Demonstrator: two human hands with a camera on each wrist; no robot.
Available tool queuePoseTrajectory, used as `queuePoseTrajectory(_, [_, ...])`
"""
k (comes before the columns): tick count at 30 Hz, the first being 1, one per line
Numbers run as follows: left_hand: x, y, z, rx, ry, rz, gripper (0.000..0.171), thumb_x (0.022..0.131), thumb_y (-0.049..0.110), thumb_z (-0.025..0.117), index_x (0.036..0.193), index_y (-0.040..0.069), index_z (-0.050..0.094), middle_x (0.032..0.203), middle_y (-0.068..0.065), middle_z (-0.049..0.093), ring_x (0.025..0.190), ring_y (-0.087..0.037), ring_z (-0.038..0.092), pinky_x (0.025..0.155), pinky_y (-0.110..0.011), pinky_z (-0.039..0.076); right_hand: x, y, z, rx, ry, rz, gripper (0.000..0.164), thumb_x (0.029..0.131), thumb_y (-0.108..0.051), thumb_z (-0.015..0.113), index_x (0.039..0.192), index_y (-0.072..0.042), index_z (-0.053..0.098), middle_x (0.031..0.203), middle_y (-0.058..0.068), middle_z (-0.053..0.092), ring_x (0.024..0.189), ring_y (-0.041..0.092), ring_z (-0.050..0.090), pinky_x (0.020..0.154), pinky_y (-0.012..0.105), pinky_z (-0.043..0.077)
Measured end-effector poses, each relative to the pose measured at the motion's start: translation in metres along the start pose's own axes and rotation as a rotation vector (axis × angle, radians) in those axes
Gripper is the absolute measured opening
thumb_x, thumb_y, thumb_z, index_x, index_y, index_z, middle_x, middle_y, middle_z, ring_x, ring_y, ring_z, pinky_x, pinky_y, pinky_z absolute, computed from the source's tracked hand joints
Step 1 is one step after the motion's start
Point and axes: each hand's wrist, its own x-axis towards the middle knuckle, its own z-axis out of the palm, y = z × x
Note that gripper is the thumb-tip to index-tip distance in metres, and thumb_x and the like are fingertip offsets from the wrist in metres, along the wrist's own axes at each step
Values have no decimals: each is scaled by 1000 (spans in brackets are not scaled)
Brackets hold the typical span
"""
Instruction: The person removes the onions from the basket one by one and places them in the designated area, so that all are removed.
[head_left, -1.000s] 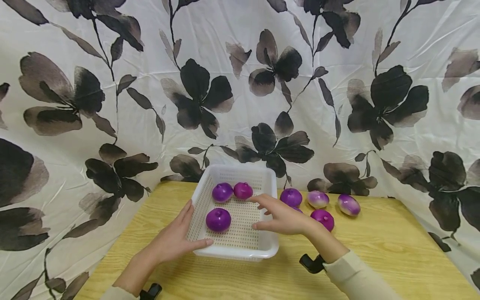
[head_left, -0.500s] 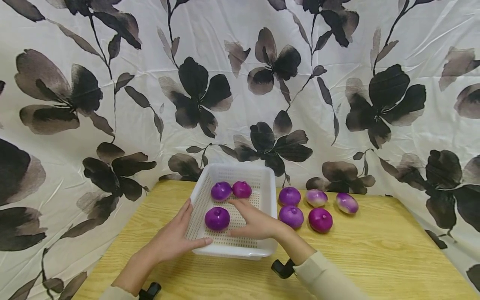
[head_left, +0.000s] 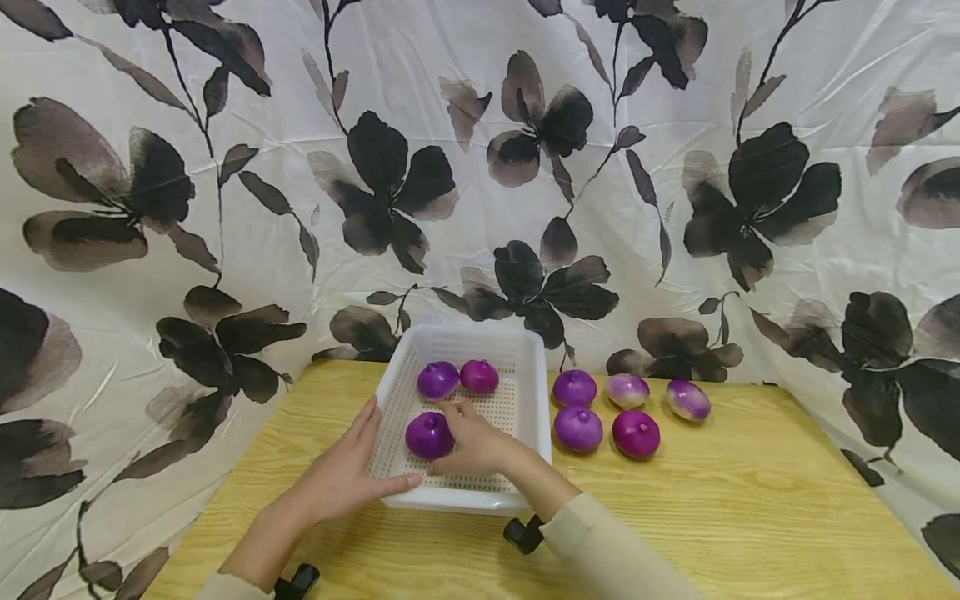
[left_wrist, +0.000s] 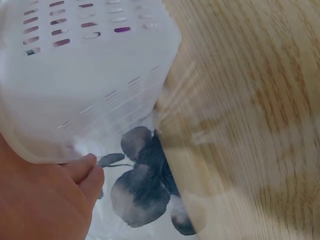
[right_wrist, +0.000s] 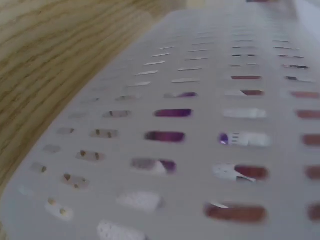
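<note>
A white perforated plastic basket (head_left: 470, 499) on the table holds three purple onions. My left hand (head_left: 337, 475) grips the basket's near left corner, thumb over the front rim and fingers along the outer left wall. The left wrist view shows fingertips (left_wrist: 89, 175) below the rim. Inside the basket, my right hand (head_left: 480, 442) holds the nearest purple onion (head_left: 427, 436), fingers at its far side and thumb at its near side. Behind it sit a violet onion (head_left: 437, 381) and a magenta onion (head_left: 480, 377). In the right wrist view the slotted basket wall (right_wrist: 200, 125) hides the hand.
Several onions lie on the wooden table (head_left: 720, 500) right of the basket, among them a magenta one (head_left: 636, 434), a violet one (head_left: 577, 429) and a purple-and-white one (head_left: 687, 400). A floral curtain (head_left: 637, 250) hangs right behind the table.
My right hand has moved left and down, from over the basket's right side to the nearest onion inside. The left hand keeps its place on the basket.
</note>
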Motion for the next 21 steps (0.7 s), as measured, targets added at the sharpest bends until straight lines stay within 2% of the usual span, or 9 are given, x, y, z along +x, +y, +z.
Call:
queuePoseTrajectory(7, [0, 0, -1, 1, 0, 6, 130, 79, 80, 66, 161, -5, 12, 171, -20, 2, 149, -50, 26, 114, -67, 32, 5, 0, 6, -41, -56, 68, 98, 85, -39, 82, 162, -10, 29, 161, 20, 34, 143, 38, 43, 114, 54, 41])
queuePoseTrajectory(11, [0, 0, -2, 5, 6, 11, 130, 78, 80, 67, 161, -5, 13, 171, -20, 2, 148, -50, 27, 114, -67, 33, 7, 2, 8, -43, -55, 73, 94, 86, -39, 81, 161, -12, 33, 156, 18, 42, 141, 34, 47, 115, 52, 41])
queuePoseTrajectory(17, [2, 0, -1, -1, 11, 17, 132, 78, 81, 67, 161, -5, 12, 171, -20, 2, 148, -50, 26, 115, -66, 32, 10, 0, 11, -70, -68, 9, 84, 86, -36, 82, 157, -16, 42, 142, 12, 57, 130, 26, 56, 110, 48, 46])
queuePoseTrajectory(21, [1, 0, 0, -6, 9, 17, 131, 78, 80, 67, 161, -5, 12, 171, -21, 3, 148, -50, 26, 115, -66, 32, 11, -4, 15, -123, -103, -48, 74, 89, -34, 80, 152, -14, 48, 135, 7, 62, 125, 20, 59, 108, 38, 49])
